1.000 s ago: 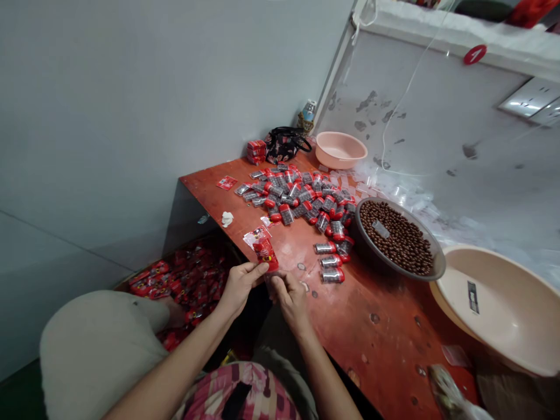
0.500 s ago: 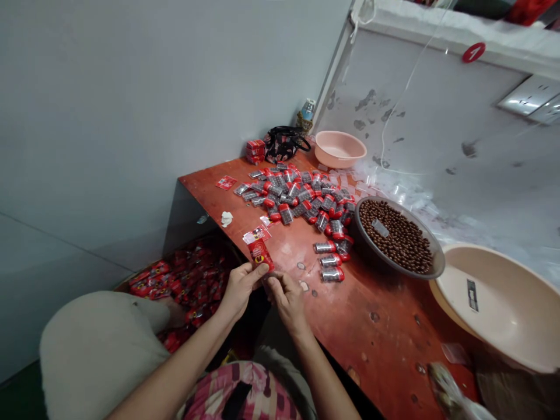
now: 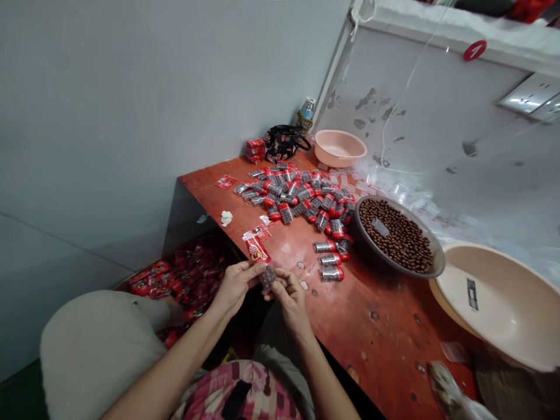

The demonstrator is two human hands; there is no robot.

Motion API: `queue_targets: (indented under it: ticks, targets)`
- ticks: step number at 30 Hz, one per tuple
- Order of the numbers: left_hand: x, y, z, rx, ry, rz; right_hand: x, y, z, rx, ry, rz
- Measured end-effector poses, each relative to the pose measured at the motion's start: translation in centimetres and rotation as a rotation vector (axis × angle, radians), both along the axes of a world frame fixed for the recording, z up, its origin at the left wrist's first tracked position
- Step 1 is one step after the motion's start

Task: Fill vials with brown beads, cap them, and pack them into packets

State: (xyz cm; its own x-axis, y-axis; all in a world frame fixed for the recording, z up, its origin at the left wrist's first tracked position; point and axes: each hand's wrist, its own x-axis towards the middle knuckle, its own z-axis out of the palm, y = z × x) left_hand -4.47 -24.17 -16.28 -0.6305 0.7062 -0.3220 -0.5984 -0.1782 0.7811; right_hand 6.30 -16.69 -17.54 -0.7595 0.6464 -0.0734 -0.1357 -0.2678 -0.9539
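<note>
At near edge of worktop (image 3: 376,341), L hand (image 3: 236,286) & R hand (image 3: 291,300) pinch small clear pack (image 3: 268,277) betw. fingertips, held up off surface so both can work it. Red sachet (image 3: 256,249) now sits above, clear of fingers, unlike earlier. Heap of red-capped packs (image 3: 289,195) beyond.

A cramped, home-style hand-packing room, scuffed red tabletop (image 3: 371,344), heaps of red-capped tubes (image 3: 293,198), plastic basins (image 3: 339,147), handbag (image 3: 284,143), stained plaster wall (image 3: 437,134), wall socket (image 3: 530,93)
</note>
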Motion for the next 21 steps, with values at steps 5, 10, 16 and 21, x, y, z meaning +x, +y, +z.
queue_targets:
  ticks: [5,10,16,21]
  targets:
    - [0.43,0.05,0.04,-0.038,-0.043,0.045,0.32,-0.35,-0.21,0.107,-0.016,-0.074]
    - [0.61,-0.34,0.15,0.061,-0.089,0.031,0.32,-0.41,-0.61,0.049,-0.03,-0.045]
    - [0.79,-0.32,-0.48,0.073,-0.093,0.024,0.52,-0.84,-0.9,0.191,-0.062,-0.108]
    - [0.93,-0.56,-0.4,0.009,-0.042,0.069,0.33,-0.46,-0.72,0.003,-0.038,-0.049]
